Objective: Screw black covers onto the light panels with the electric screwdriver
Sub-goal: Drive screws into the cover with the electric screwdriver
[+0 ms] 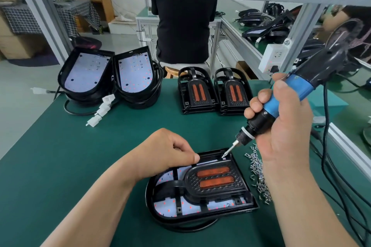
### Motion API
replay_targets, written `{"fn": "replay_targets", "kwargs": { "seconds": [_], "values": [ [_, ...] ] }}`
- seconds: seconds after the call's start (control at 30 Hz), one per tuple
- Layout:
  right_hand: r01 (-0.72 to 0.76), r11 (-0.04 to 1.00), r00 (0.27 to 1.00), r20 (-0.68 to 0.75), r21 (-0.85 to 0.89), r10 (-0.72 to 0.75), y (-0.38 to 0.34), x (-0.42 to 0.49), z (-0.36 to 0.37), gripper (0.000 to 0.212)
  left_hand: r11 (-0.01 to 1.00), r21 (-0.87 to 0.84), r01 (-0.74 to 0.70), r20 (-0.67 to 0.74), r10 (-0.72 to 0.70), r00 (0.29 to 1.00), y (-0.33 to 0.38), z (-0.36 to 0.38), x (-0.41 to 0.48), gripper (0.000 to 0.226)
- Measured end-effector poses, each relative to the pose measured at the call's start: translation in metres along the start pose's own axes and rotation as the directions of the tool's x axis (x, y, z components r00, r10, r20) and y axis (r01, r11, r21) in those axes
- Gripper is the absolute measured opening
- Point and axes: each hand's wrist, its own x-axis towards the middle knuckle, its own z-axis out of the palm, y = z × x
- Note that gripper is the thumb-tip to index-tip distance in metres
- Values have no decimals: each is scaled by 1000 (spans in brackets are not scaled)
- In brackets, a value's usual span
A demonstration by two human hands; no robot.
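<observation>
A light panel [166, 209] with a white LED board lies near the front of the green mat, and a black cover [215, 179] with two orange strips sits on it. My right hand [281, 126] grips the blue and black electric screwdriver [281, 102]; its bit points down at the cover's far corner. My left hand [170, 152] rests with curled fingers on the cover's far left edge, fingertips pressing it. Whether it pinches a screw is hidden.
A heap of small screws [259, 174] lies right of the panel. Two stacks of open light panels [110, 78] with white connectors stand at the back left, two stacks of black covers [214, 92] at the back middle. Cables hang at the right. A person sits beyond the bench.
</observation>
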Motion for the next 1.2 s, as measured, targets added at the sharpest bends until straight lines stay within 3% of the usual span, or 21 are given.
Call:
{"fn": "replay_targets", "kwargs": {
  "seconds": [0.2, 0.57, 0.93, 1.2],
  "values": [
    [22, 998, 1000, 17, -51, -21, -1, -1, 3, 23, 1000, 12, -20, -4, 20, 1000, 0, -1, 1, 22],
    [32, 997, 998, 50, -66, -29, -2, -5, 7, 20, 1000, 14, -19, -10, 19, 1000, 5, 0, -3, 21],
    [57, 980, 982, 189, -191, -20, 1, -12, 21, 26, 999, 25, -35, -77, 37, 996, -1, 10, 2, 20],
    [19, 974, 991, 134, -225, 12, 5, -7, 20, 19, 998, 35, -57, -84, 59, 995, -5, 11, 5, 22]
  ]
}}
